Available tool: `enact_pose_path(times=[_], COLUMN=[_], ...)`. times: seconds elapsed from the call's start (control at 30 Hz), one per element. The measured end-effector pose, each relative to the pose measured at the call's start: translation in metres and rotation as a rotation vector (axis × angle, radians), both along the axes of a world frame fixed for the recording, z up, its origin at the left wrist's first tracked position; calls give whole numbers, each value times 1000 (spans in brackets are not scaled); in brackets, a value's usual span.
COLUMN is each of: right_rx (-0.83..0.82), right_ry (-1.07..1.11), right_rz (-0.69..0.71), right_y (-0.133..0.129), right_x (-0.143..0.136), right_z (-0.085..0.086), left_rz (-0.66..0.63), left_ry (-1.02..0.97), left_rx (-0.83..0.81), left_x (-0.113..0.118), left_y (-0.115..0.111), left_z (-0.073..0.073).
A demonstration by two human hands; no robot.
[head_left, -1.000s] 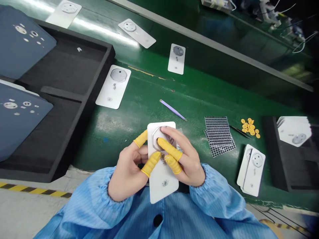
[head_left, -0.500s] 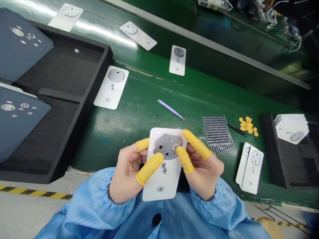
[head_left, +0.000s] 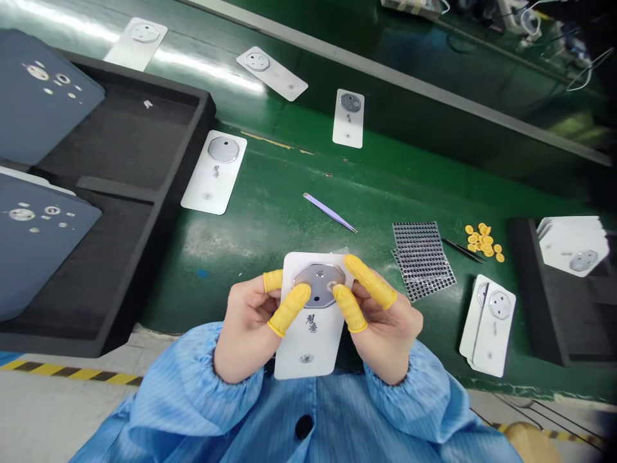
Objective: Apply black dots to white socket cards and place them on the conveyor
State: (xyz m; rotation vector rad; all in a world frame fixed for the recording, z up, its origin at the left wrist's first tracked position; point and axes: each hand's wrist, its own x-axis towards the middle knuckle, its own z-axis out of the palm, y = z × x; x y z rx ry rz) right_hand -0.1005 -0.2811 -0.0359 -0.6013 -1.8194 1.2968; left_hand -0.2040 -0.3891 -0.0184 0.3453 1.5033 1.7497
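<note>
Between my hands, close to my body, is a white phone back cover (head_left: 308, 337) with a grey octagonal camera plate, dark lettering and a small emblem. My left hand (head_left: 255, 321) grips its left edge, the thumb pressed on the plate's left part and the other fingers partly hidden behind. On the right side my right hand (head_left: 378, 315) pinches the cover, its thumb on the plate's lower right and the index finger at the top right corner. Yellow finger cots cover the thumbs and index fingers. Purple tweezers (head_left: 330, 212) lie on the green table beyond the cover.
Sheets of small black dots (head_left: 423, 257), black tweezers (head_left: 463, 251) and loose yellow finger cots (head_left: 483, 241) lie to the right. Two stacked covers (head_left: 491, 331) are near a black tray (head_left: 540, 321). Another black tray (head_left: 130, 283) holds blue-grey panels. More white covers (head_left: 214, 183) lie farther off.
My left thumb has shifted onto the plate, covering one of its dark holes. The cover and my right hand have moved slightly left. The head view has shifted a little.
</note>
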Motion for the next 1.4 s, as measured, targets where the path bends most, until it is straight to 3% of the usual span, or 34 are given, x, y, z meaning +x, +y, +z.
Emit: enact_pose_path(times=[0.17,0.53,0.67,0.8,0.9,1.0,1.1,1.23,1.3,1.4], right_rx=[-13,54,-70,-248,-5,435,666,715,685,611], right_ry=[7,10,12,-91,-221,-410,-589,-555,-490,-446], right_rz=[5,6,4,107,140,145,220,302,337,481], right_y=[-1,-2,-6,0,30,76,115,132,125,99], right_x=[0,-1,-2,-4,-16,-44,-74,-90,-86,-77], right_z=[-1,-1,-3,-6,-16,-36,-59,-69,-62,-46], left_rz=[-8,163,15,-116,-129,-117,-71,18,-57,-145], left_ry=[-116,84,-102,-326,-294,-73,376,1050,1217,1305], left_rx=[-39,-41,-22,-13,-86,-251,-397,-488,-449,-419], left_x=[-2,5,-3,-20,-39,-61,-75,-69,-60,-50], left_y=[0,2,3,3,1,-6,-20,-40,-46,-48], left_z=[8,6,-4,-11,-20,-37,-54,-67,-72,-79])
